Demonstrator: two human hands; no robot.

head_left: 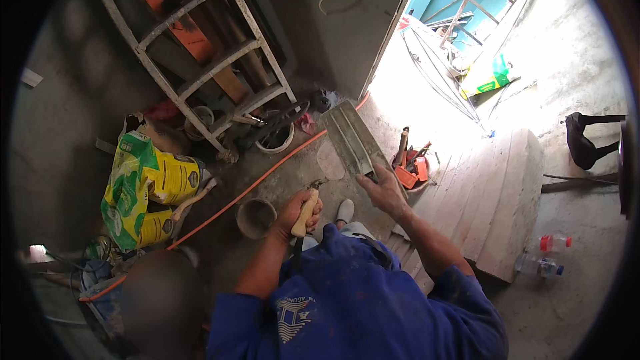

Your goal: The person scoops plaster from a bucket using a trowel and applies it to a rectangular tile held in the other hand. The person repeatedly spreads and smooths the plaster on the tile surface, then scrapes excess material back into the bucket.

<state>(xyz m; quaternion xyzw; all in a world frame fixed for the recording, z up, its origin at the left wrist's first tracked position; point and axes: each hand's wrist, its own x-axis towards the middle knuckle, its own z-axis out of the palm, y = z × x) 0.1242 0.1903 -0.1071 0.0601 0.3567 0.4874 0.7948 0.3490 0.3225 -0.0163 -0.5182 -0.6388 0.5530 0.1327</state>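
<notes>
My left hand (293, 217) is closed round the pale wooden handle of a small hand tool (305, 216). Its thin dark end points away from me, and its exact kind is hard to make out. To the right, my right hand (388, 195) grips the near end of a long grey plastering float (343, 135) with a raised bar along its face. The float slants away from me to the far left, above the concrete floor. A round grey bucket (256, 219) stands just left of my left hand.
An orange hose (250, 190) crosses the floor. Yellow-green sacks (143, 193) and a ladder (227, 60) stand left. Right are a tub of tools (415, 168), stacked grey boards (480, 207) and plastic bottles (543, 257). A whitish bucket (275, 140) sits by the ladder.
</notes>
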